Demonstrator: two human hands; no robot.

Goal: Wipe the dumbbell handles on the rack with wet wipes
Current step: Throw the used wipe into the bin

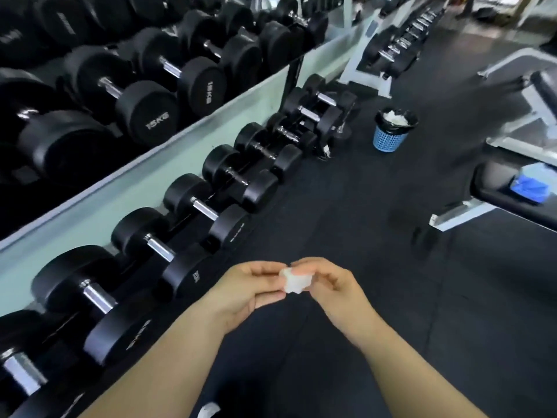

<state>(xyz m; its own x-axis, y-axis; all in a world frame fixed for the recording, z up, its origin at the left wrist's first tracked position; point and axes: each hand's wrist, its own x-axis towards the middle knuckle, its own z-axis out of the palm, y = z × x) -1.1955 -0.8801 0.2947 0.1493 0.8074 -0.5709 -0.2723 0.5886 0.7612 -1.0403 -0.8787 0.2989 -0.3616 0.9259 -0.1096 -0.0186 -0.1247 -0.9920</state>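
You have the crumpled wet wipe pinched between both hands out over the dark floor: your left hand has its grip on one edge with thumb and fingertips, and your right hand curls its grip round the other edge. Neither hand is on a dumbbell yet.

The rack runs along your left side, so everything you need to wipe lies left of the wipe, and your left hand is the nearer one. The closest chrome handle on the lower tier sits just up and left of that hand. Its long axis runs from the back of the rack out toward the aisle, so it points roughly at you rather than lying across in front of you. I judge you will have to wrap the wipe round the bar from the side and slide it along that line, between the two black heads.
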